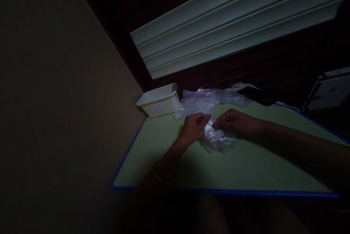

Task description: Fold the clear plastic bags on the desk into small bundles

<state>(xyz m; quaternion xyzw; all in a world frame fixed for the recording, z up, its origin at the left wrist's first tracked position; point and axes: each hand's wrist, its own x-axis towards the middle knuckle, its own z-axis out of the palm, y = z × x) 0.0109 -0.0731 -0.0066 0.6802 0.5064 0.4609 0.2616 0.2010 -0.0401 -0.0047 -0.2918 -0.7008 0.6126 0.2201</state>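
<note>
A crumpled clear plastic bag [220, 139] hangs between my two hands, low over the pale green tabletop. The fingers of my left hand [194, 126] are closed on its upper left edge, thumb on top. With thumb and fingertips pinched together, my right hand [232, 121] grips the same bag along its top. Creases and glare hide what, if anything, is inside it. Just beyond my hands, more clear plastic bags [203, 97] lie in a loose, flattened heap on the table.
A white plastic bin [160, 102] stands at the table's back left corner, near the wall. At the back right lies a dark flat object [255, 95]. Blue edging [232, 192] runs round the table [153, 157]. A slatted panel [232, 22] rises behind it. The room is dim.
</note>
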